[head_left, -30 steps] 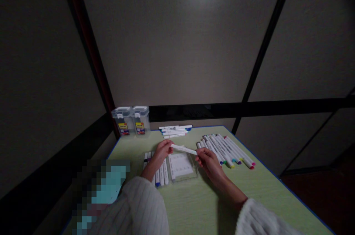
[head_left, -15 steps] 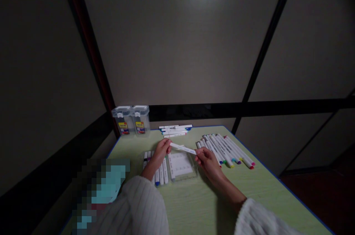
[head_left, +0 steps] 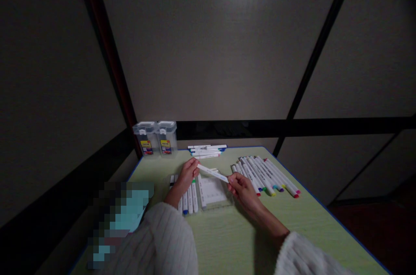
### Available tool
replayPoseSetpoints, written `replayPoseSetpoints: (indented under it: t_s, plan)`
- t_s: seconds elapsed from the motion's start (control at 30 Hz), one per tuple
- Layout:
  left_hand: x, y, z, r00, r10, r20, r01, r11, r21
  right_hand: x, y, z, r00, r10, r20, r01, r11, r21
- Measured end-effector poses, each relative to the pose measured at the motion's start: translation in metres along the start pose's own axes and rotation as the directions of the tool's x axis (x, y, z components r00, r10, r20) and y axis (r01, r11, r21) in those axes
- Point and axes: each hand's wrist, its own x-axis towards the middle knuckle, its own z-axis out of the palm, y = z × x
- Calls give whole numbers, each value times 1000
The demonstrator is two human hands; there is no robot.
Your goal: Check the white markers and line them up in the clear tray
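Note:
A white marker (head_left: pixel 212 173) is held above the table at a slant, its left end higher. My left hand (head_left: pixel 186 178) is closed on its left end, and my right hand (head_left: pixel 243 190) pinches the right end. Under it lies a clear plastic case (head_left: pixel 217 205), with a white sheet showing and a marker along its left side. Several white markers (head_left: pixel 190 201) with coloured ends stand side by side left of that sheet, partly hidden by my left hand and forearm.
Loose markers (head_left: pixel 260 174) lie fanned out to the right, and a smaller group (head_left: pixel 207 152) rests at the back edge. Two clear lidded boxes (head_left: pixel 156 138) stand at the back left of the green table (head_left: pixel 227 244). A pixelated teal patch (head_left: pixel 130 210) is at the left.
Both hands still hold the marker, which now slants a little more, with its left end raised. The view has shifted slightly.

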Motion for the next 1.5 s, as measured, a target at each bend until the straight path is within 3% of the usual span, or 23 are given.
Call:
replayPoseSetpoints:
  t_s: [0.4, 0.73, 0.9, 1.07, 1.27, 1.5]
  plan:
    - [0, -4, 4, 990, 72, -120, -67, 997, 49, -3, -5, 6, 996, -36, 80, 47, 989, -139]
    - [1, -2, 6, 982, 111, -152, -97, 990, 99, -1, 7, 0, 991, -108, 85, 127, 959, -255]
    - [0, -2, 7, 979, 113, -169, -97, 990, 101, -6, 4, 3, 974, -127, 185, 186, 919, -347]
    - [-1, -2, 8, 981, 107, -164, -88, 989, 115, -14, -2, 7, 935, -97, 340, 259, 842, -473]
    - [-5, 1, 9, 988, 96, -122, -79, 987, 139, -18, -5, 8, 911, -109, 398, 336, 755, -562]
    - [-5, 0, 9, 991, 94, -97, -76, 982, 175, -21, -2, 7, 872, -136, 471, 459, 562, -688]
